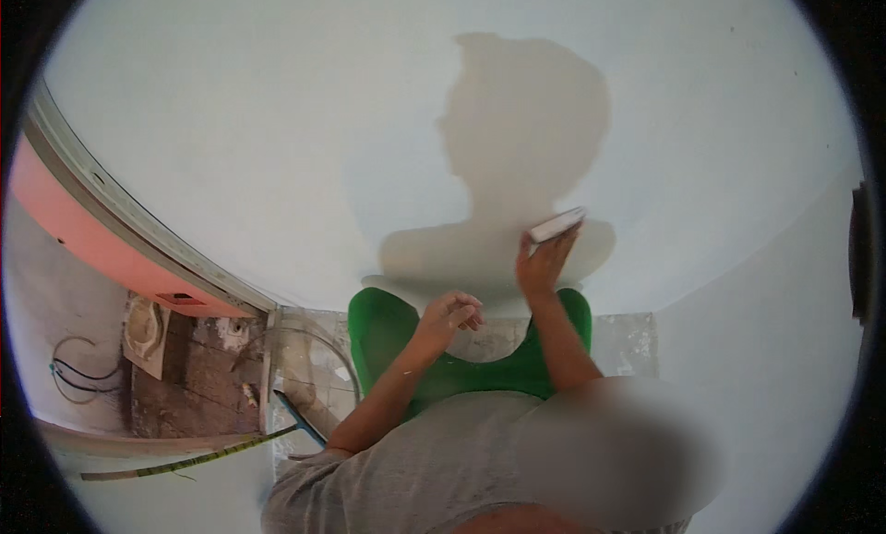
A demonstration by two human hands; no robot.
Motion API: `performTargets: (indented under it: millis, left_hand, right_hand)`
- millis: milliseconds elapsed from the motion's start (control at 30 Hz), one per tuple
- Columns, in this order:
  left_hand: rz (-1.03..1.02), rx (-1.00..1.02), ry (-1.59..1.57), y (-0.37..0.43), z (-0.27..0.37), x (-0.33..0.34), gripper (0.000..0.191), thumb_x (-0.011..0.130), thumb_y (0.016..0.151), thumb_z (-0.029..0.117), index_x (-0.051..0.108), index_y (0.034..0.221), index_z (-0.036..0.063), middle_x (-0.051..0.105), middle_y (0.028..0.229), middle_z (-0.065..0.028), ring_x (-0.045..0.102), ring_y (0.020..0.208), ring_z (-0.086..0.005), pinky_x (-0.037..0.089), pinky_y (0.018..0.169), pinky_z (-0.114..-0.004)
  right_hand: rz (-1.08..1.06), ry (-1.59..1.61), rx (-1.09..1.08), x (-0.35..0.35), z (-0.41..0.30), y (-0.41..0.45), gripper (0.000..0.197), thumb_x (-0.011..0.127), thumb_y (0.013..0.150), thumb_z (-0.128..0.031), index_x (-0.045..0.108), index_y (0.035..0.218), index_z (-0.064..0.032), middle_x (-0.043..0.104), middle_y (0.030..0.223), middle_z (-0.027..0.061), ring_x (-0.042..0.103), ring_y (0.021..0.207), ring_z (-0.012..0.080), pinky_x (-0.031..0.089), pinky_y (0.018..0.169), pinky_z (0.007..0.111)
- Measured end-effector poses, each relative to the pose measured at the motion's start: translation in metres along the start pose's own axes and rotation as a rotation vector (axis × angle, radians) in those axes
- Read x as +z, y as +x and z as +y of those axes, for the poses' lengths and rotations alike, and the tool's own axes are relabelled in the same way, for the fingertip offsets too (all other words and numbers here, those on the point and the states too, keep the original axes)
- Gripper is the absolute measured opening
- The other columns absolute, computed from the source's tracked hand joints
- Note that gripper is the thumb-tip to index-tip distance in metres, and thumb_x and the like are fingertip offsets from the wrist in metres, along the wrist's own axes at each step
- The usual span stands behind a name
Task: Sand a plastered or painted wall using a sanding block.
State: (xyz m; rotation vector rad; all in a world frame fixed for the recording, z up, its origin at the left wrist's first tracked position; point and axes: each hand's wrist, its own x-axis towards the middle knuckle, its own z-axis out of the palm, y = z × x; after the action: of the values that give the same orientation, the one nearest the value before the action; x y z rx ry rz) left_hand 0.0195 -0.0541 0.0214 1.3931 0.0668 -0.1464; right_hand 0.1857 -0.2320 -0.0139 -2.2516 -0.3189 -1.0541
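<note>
In my right hand is a flat, pale block, perhaps a sanding block, held up by the white wall. The wall carries the shadow of a head and shoulders. Whether the block touches the wall I cannot tell. My left hand is raised over a green plastic chair, its fingers loosely bent and nothing seen in them. The chair stands in front of me, close to the foot of the wall, and its lower parts are hidden by my arms and grey shirt.
At the left a doorway opens on a room with a pale sink or toilet fixture and hoses by its wall. A blue squeegee with a yellow-green handle lies at lower left, near a curved grey hose. A dark object is at far right.
</note>
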Motion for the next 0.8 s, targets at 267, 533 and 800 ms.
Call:
performTargets:
  millis: [267, 533, 800]
  left_hand:
    - [-0.188, -0.031, -0.215, 0.016, -0.029, 0.032, 0.021, 0.053, 0.096, 0.018, 0.062, 0.106, 0.0018, 0.068, 0.088, -0.0122, 0.065, 0.081, -0.0222, 0.051, 0.078, -0.037]
    - [0.507, 0.273, 0.066, 0.083, -0.229, -0.004, 0.009, 0.055, 0.093, 0.007, 0.061, 0.095, 0.0004, 0.061, 0.074, -0.0065, 0.060, 0.067, -0.0154, 0.050, 0.061, -0.030]
    - [0.433, 0.107, -0.037, 0.052, -0.178, 0.018, 0.015, 0.052, 0.097, 0.014, 0.057, 0.100, 0.0007, 0.060, 0.077, -0.0076, 0.055, 0.063, -0.0149, 0.047, 0.059, -0.031]
  right_hand:
    - [0.365, 0.122, -0.030, -0.111, 0.008, 0.140, 0.023, 0.059, 0.091, -0.015, 0.060, 0.087, 0.0079, 0.059, 0.093, 0.0304, 0.056, 0.086, 0.0471, 0.045, 0.078, 0.052]
    - [0.101, 0.248, -0.282, -0.050, -0.026, 0.055, 0.059, 0.063, 0.084, -0.001, 0.043, 0.140, -0.0029, 0.049, 0.142, 0.0162, 0.052, 0.122, 0.0356, 0.044, 0.102, 0.039]
    - [-0.272, 0.314, 0.398, -0.015, 0.027, -0.116, 0.024, 0.050, 0.095, -0.007, 0.059, 0.109, 0.0101, 0.063, 0.107, 0.0284, 0.060, 0.098, 0.0464, 0.048, 0.081, 0.044]
